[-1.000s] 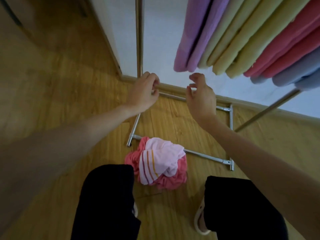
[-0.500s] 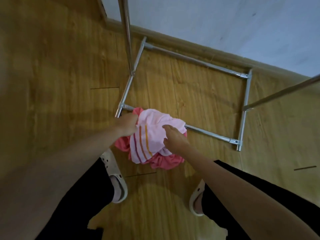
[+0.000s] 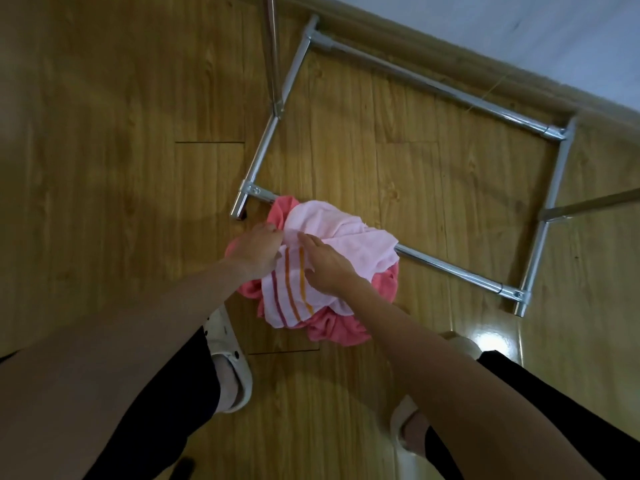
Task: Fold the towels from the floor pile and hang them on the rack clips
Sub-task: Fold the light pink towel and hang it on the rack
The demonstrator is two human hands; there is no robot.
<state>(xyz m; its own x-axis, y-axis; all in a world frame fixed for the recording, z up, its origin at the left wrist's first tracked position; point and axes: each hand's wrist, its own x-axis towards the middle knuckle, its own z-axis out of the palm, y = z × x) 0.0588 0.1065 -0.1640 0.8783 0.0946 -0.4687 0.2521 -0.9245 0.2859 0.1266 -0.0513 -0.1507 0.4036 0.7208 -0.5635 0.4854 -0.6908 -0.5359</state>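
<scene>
A wooden floor fills most of the view, meeting a pale wall along a skirting board at the top right. On the floor stands the chrome base frame of the rack, a rectangle of tubes with two uprights rising out of the picture. Its near tube runs under the towel pile, which lies on the floor at the frame's near left corner, just ahead of the person's two pale slippers. The pile is a crumpled coral-pink towel with a light pink striped towel bunched on top. The left hand sits at the pile's left edge, its fingers curled into the fold of the striped towel and gripping it. The right hand lies on top of the same towel beside the orange and purple stripes, forefinger stretched toward the left hand, thumb tucked onto the cloth, apparently pinching it.
</scene>
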